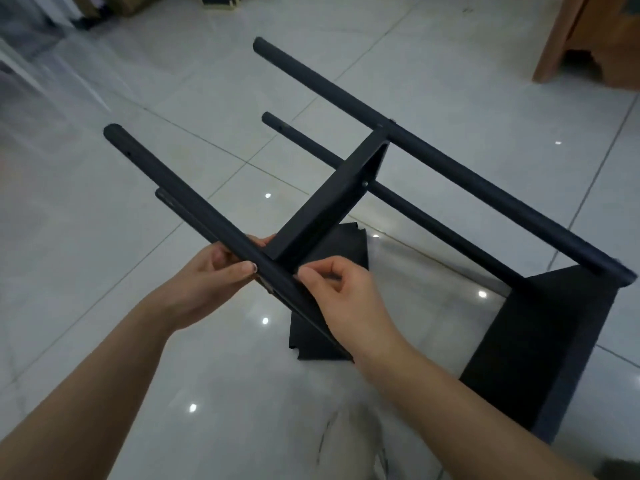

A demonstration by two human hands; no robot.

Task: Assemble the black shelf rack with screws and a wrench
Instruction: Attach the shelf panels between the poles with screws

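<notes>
The black shelf rack [450, 174] lies tilted on its side over the tiled floor, its round poles pointing up-left. A black middle shelf panel [329, 199] spans between the poles, with a small screw head [364, 183] showing at its far corner. A larger black shelf [540, 344] closes the rack's lower right end. My left hand [211, 282] grips the nearest pole [180, 192] where the middle panel meets it. My right hand [343, 292] pinches at that same joint from the other side; whatever is between its fingertips is hidden. No wrench is in view.
A loose black panel [343, 258] with notched corners lies flat on the floor under the rack. A wooden cabinet [588, 39] stands at the top right. Dark boxes [218, 0] sit along the far edge, and glossy white tiles [104, 341] spread all round.
</notes>
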